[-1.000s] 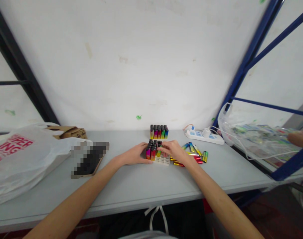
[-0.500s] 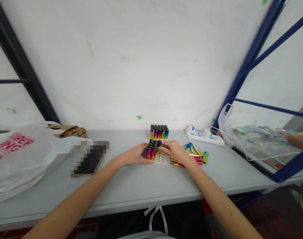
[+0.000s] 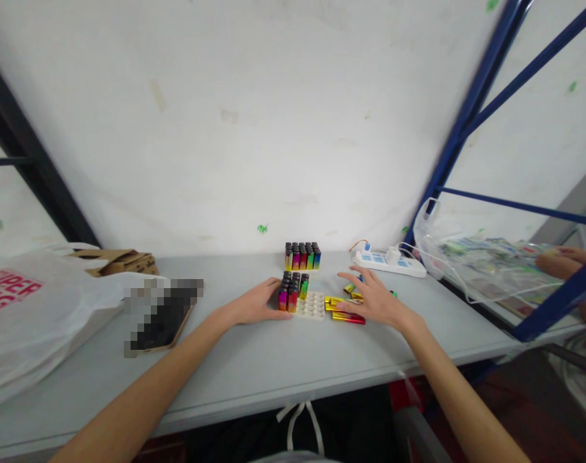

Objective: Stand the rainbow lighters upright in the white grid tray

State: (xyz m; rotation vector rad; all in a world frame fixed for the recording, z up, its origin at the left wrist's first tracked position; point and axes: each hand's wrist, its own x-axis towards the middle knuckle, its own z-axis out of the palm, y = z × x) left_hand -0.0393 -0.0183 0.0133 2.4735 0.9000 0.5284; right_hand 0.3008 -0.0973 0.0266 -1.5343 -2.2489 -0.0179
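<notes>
A white tray (image 3: 311, 305) with round holes lies at the middle of the table. Colourful lighters with black tops (image 3: 288, 297) stand upright in its left part, while the holes on its right show bare. My left hand (image 3: 258, 303) cups the tray's left end, thumb along the front and fingers behind, steadying it with the lighters. Spread over a loose pile of shiny lighters (image 3: 348, 317) is my right hand (image 3: 374, 299), its fingers apart and nothing gripped in them. Part of the pile is hidden beneath that hand.
Behind the tray stands a block of upright lighters (image 3: 302, 257). A power strip (image 3: 389, 262) lies by the wall. Left are a phone (image 3: 165, 318), cardboard (image 3: 122, 262) and a white plastic bag (image 3: 56, 315). A blue frame (image 3: 466, 128) and another person's hand (image 3: 558, 262) are at right.
My right hand has left the tray and moved right over the loose lighters, opening its fingers. A green-yellow lighter now shows standing in the tray. My left hand stays at the tray.
</notes>
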